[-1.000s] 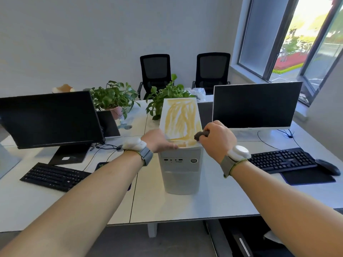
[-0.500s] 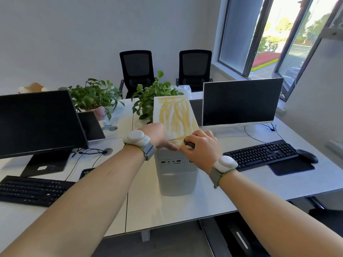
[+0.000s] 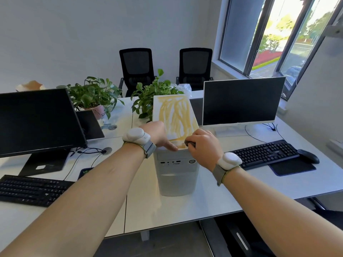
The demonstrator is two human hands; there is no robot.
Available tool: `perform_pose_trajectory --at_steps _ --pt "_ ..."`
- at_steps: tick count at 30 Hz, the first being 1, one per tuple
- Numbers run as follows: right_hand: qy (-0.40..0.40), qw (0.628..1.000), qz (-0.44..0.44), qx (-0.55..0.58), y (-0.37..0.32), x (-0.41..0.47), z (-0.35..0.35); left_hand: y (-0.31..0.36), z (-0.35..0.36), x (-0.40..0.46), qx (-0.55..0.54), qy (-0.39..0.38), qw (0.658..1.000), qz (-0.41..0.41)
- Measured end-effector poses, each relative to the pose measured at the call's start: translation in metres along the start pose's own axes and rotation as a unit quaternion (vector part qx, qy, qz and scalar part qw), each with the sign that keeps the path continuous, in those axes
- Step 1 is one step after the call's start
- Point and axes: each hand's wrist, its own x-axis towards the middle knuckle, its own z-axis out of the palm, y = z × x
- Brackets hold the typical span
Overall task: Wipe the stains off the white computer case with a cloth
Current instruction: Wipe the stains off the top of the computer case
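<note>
Nearest the camera, two bare forearms reach in over the white desk (image 3: 185,210), each with a white wrist device on a grey strap; the right hand (image 3: 203,145) is curled tight round a small dark cloth (image 3: 191,144), of which only a sliver shows past the knuckles, and presses it at the near front edge of the case top; the left hand (image 3: 157,135) lies on the near left corner of that top, its fingers fairly straight and flat along the edge, bracing rather than gripping.

The white computer case (image 3: 176,175) stands upright on the desk between the two arms, its front panel with ports and a round button facing the person; it looks rigid and fairly heavy, so it should stay put under a firm push, though a tall narrow box could rock if pressed hard off-centre, and the left hand's hold on the corner seems the sensible place to steady it. The cloth looks soft and bunched, so it will take pressure well but covers little at a time.

Beyond the hands, the yellow stains (image 3: 176,113) streak almost the whole top panel; the smooth surface is probably slippery, and most of the wiping seems still to do.

Farther off stand black keyboards, two dark monitors, potted plants and two black chairs.
</note>
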Motion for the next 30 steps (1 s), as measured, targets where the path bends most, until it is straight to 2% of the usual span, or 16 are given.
perform_pose_trajectory --at_steps 7,9,12,16,19,21,23,26,30 --pt "-0.095 0.995 0.009 -0.021 0.007 0.012 -0.027 0.002 -0.002 0.003 0.007 -0.017 1.000 -0.003" --pt "-0.060 0.998 0.020 0.005 0.005 0.013 -0.026 0.003 -0.002 0.003 0.008 -0.019 1.000 -0.006" --pt "-0.017 0.999 -0.008 0.041 0.001 0.002 -0.007 0.005 -0.004 0.004 0.009 -0.020 1.000 -0.006" --pt "-0.044 0.998 -0.019 0.044 0.008 0.000 -0.013 0.003 -0.003 0.002 0.005 -0.021 1.000 -0.004" --pt "-0.066 0.997 0.031 0.003 0.022 0.006 -0.032 0.002 -0.001 0.003 0.008 -0.017 1.000 -0.006" --pt "-0.023 0.997 0.072 0.007 0.024 0.010 -0.036 0.001 -0.002 0.004 0.002 -0.018 1.000 -0.007" --pt "0.004 0.997 0.070 0.039 0.017 0.008 -0.030 0.001 -0.002 0.006 0.000 -0.021 1.000 -0.004" --pt "-0.021 0.998 0.050 0.037 0.005 -0.003 -0.017 0.000 -0.001 0.006 0.006 -0.022 1.000 0.006" --pt "-0.096 0.992 0.073 0.030 0.010 0.010 -0.037 -0.007 -0.003 0.007 0.009 -0.032 0.999 0.029"
